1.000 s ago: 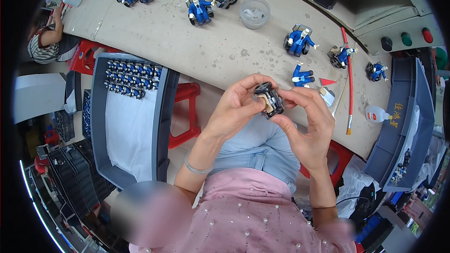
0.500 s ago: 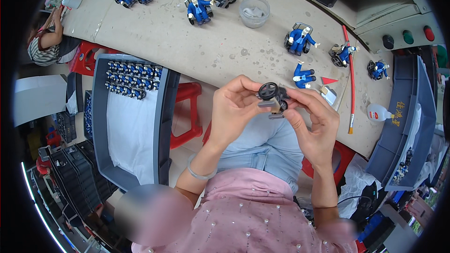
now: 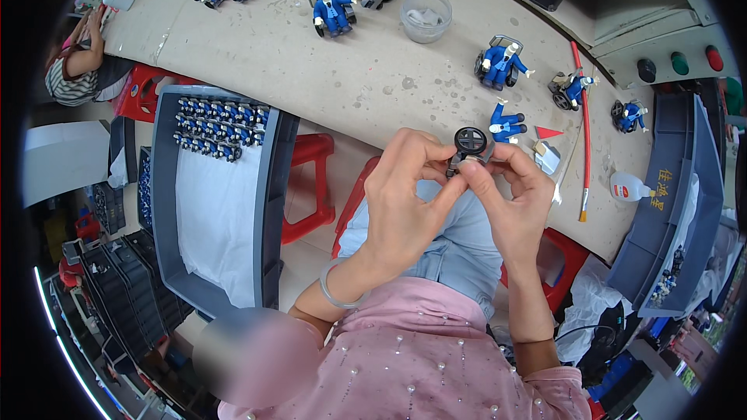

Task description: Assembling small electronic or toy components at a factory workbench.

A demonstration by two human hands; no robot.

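Observation:
Both my hands hold one small toy wheelchair (image 3: 470, 141) above my lap, just off the table's near edge. Its round black spoked wheel faces up. Fingers and thumb of my left hand (image 3: 405, 194) pinch it from the left. On the other side my right hand (image 3: 517, 194) grips it, with the thumb pressed on its lower part. Beyond my right hand a blue-suited toy figure (image 3: 507, 121) lies on the table without a chair. Beside it are a red triangular piece (image 3: 548, 132) and a small pale block (image 3: 546, 157).
Several seated figures in wheelchairs (image 3: 500, 64) stand across the table (image 3: 373, 78). A clear round tub (image 3: 426, 15), a red-handled brush (image 3: 585, 148) and a white bottle (image 3: 629, 187) are there too. At left, a grey crate (image 3: 278, 210) holds rows of figures. Another person (image 3: 78, 70) sits far left.
The toy wheelchair has been turned, so its large wheel now faces up more fully. My hands have drawn closer together around it, the left one shifting right.

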